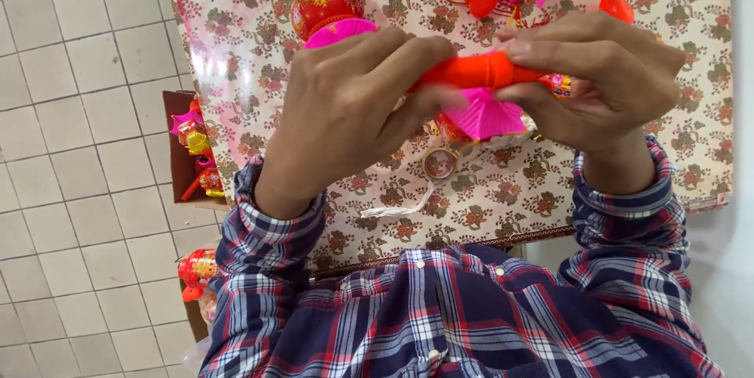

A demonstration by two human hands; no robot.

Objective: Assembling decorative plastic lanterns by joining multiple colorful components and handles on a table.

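The picture is bright all over, with soft, even light. No dark shadows fall on the flowered tablecloth (628, 181). A white shine sits on the tablecloth near its top left corner, where the light bounces off. The left hand (353, 111) is a bit blurry at the fingertips, close to the orange tube (471, 71). The right hand (597, 79) looks a little sharper. The pink fan (483, 115) under the tube is fuzzy too. The floor tiles (71, 150) left of the tablecloth look clear, and their lines bend slightly.
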